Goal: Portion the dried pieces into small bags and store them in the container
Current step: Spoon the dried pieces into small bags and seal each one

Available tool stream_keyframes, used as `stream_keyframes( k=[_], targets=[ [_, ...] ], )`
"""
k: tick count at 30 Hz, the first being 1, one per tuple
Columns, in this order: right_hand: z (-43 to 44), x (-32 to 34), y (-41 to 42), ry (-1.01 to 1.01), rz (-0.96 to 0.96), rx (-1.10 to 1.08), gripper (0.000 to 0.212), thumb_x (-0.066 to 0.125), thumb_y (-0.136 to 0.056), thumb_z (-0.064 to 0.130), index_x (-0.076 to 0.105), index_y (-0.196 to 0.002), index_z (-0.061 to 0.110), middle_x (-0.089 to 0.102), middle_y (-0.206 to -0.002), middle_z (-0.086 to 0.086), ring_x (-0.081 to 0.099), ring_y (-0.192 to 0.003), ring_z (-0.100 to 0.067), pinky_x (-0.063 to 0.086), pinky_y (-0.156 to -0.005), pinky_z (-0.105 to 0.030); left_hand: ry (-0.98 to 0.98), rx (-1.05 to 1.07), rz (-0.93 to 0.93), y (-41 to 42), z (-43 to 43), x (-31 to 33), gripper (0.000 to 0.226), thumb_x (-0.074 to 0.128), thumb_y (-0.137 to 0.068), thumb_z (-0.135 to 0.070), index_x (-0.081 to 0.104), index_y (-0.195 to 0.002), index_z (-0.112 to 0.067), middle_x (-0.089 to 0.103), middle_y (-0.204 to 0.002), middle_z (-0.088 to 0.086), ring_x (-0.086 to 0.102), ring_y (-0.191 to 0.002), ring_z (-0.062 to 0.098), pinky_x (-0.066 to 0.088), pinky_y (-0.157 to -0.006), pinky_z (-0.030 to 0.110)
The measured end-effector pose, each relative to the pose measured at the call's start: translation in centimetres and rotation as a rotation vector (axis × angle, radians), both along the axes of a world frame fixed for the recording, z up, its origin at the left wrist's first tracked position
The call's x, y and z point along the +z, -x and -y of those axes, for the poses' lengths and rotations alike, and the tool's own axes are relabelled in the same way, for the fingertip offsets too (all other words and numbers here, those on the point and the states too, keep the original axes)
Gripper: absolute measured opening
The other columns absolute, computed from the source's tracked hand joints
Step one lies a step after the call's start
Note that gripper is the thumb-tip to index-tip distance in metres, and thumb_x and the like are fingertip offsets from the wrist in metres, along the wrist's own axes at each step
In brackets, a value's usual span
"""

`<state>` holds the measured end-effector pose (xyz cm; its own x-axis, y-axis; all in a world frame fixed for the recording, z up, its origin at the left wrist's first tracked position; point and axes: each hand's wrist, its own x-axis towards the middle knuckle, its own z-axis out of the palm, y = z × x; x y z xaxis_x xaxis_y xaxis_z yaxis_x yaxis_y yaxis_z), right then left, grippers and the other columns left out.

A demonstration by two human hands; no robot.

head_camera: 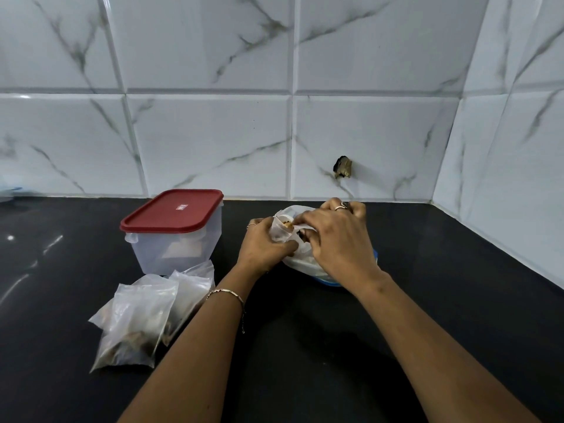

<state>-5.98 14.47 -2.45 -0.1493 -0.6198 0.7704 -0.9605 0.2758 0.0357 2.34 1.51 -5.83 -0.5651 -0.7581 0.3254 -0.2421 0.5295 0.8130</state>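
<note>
From the head view, our left hand (268, 245) gripped a small bag (282, 228) by its mouth over the blue bowl (331, 280), while our right hand (335, 236) pinched dried pieces (287, 222) into it. The film looked light, limp and slippery, so we judged the rim the best hold. Filled bags (137, 325) lay beside the lidded container (175, 230).

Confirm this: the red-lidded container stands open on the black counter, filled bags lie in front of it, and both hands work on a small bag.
Not quite. The head view shows the red lid seated on the container, so it is closed, not open. The rest holds: filled bags lie in front of it on the black counter, and the left hand and right hand work on a small bag.
</note>
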Motion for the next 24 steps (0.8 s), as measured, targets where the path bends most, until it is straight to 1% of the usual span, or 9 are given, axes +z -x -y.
stream_keyframes(
  k=[3,6,9,11,14,16,18,21,24],
  targets=[
    [0.1,0.0,0.1,0.03,0.005,-0.003,0.017,0.071,-0.083,0.022,0.072,-0.097,0.03,0.072,-0.086,0.01,0.062,-0.089,-0.017,0.022,-0.081,-0.032,-0.009,-0.006,0.013,0.0,-0.2,0.1,0.056,0.077,-0.073,-0.022,0.057,-0.124,-0.014,0.045,-0.122,0.0,0.052,-0.103,0.016,0.043,-0.085,0.026],
    [0.3,-0.3,0.3,0.017,-0.006,-0.015,0.019,0.069,-0.084,0.021,0.072,-0.099,0.032,0.07,-0.089,0.011,0.061,-0.088,-0.016,0.024,-0.08,-0.032,-0.027,-0.014,0.018,0.0,-0.4,0.3,0.051,0.077,-0.074,-0.021,0.056,-0.121,-0.015,0.043,-0.118,-0.002,0.05,-0.099,0.013,0.04,-0.082,0.025],
    [0.5,-0.6,0.5,-0.012,-0.009,-0.011,0.03,0.072,-0.08,0.015,0.072,-0.104,0.032,0.068,-0.093,0.007,0.061,-0.088,-0.018,0.037,-0.078,-0.036,-0.033,-0.03,0.011,0.1,-0.5,0.4,0.043,0.076,-0.074,-0.02,0.057,-0.113,-0.019,0.046,-0.119,0.001,0.052,-0.098,0.015,0.043,-0.082,0.025],
    [0.6,-0.6,0.4,-0.015,-0.011,-0.005,0.038,0.073,-0.078,0.012,0.07,-0.11,0.031,0.068,-0.095,0.006,0.062,-0.089,-0.018,0.042,-0.077,-0.037,-0.033,-0.03,0.01,0.1,-0.5,0.4,0.047,0.076,-0.074,-0.021,0.058,-0.117,-0.017,0.047,-0.119,0.001,0.052,-0.1,0.015,0.044,-0.084,0.026],
    [0.4,-0.3,0.3,0.042,-0.017,-0.005,0.042,0.071,-0.08,0.013,0.064,-0.119,0.028,0.071,-0.097,0.008,0.063,-0.09,-0.016,0.04,-0.079,-0.034,-0.051,-0.026,-0.022,0.1,-0.6,0.5,0.048,0.076,-0.073,-0.02,0.059,-0.118,-0.016,0.047,-0.117,-0.001,0.052,-0.101,0.016,0.046,-0.087,0.029],
    [0.2,0.0,0.3,0.09,-0.031,0.016,0.035,0.074,-0.077,0.013,0.067,-0.11,0.025,0.072,-0.092,0.008,0.064,-0.09,-0.017,0.037,-0.081,-0.033,-0.057,-0.018,-0.059,0.0,-0.4,0.5,0.042,0.078,-0.072,-0.021,0.061,-0.111,-0.021,0.05,-0.119,0.001,0.054,-0.104,0.017,0.049,-0.093,0.035],
    [0.1,0.2,0.4,0.102,-0.109,0.035,0.031,0.076,-0.075,0.01,0.068,-0.102,0.023,0.072,-0.089,0.007,0.064,-0.089,-0.017,0.031,-0.082,-0.032,-0.071,-0.017,-0.091,0.0,-0.4,0.5,0.038,0.08,-0.072,-0.02,0.057,-0.102,-0.027,0.05,-0.117,0.002,0.055,-0.106,0.019,0.048,-0.096,0.038],
    [-0.1,0.3,0.8,0.098,-0.219,0.055,0.032,0.077,-0.072,0.009,0.069,-0.1,0.022,0.072,-0.093,0.006,0.064,-0.091,-0.019,0.028,-0.084,-0.032,-0.103,-0.018,-0.117,0.0,-0.4,0.4,0.041,0.081,-0.072,-0.019,0.052,-0.099,-0.03,0.051,-0.114,0.002,0.055,-0.106,0.02,0.048,-0.097,0.039],
    [-0.3,0.4,1.1,0.121,-0.299,0.088,0.032,0.077,-0.072,0.007,0.07,-0.099,0.021,0.071,-0.095,0.005,0.064,-0.091,-0.02,0.03,-0.083,-0.033,-0.138,-0.026,-0.136,0.1,-0.4,0.5,0.042,0.083,-0.068,-0.022,0.055,-0.098,-0.031,0.059,-0.115,0.005,0.06,-0.104,0.02,0.052,-0.095,0.042]
  ],
)
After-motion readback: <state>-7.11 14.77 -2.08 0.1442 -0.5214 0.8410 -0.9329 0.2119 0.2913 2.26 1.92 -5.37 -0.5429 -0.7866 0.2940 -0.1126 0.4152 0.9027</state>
